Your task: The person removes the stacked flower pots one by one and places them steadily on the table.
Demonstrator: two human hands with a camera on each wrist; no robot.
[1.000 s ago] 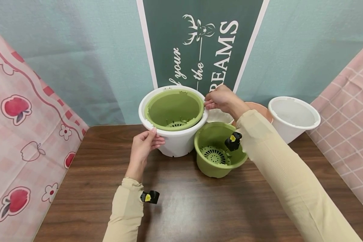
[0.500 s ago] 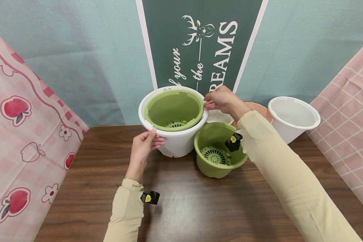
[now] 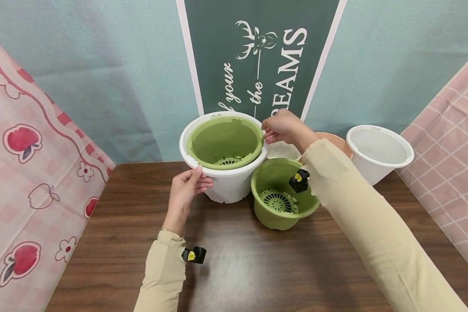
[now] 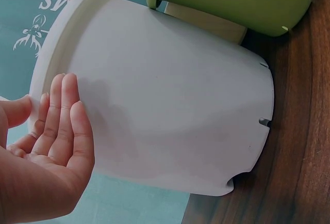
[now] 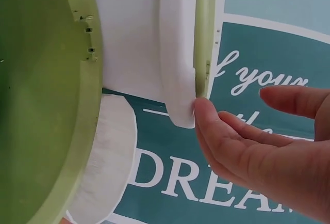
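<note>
A white flowerpot (image 3: 228,188) stands upright on the table, with a green flowerpot (image 3: 223,135) nested inside it. My left hand (image 3: 186,185) pinches the white pot's near-left rim, thumb on top; in the left wrist view its fingers (image 4: 64,121) lie along the outer wall. At the right side of the rims is my right hand (image 3: 286,128). The right wrist view shows one fingertip (image 5: 205,109) touching the rim edge, while the thumb (image 5: 289,100) stays apart. Just right of the nested pair sits another green flowerpot (image 3: 274,216), slatted holes in its bottom.
Behind my right forearm are a pale, wavy-edged pot (image 3: 281,150) and an orange pot (image 3: 334,142), both partly hidden. Another white pot (image 3: 368,171) stands at the back right. Curtains (image 3: 140,86) close off the back and sides of the wooden table (image 3: 234,268).
Both hands keep their places at the rims, the right one shifting only slightly. The pots have not visibly moved.
</note>
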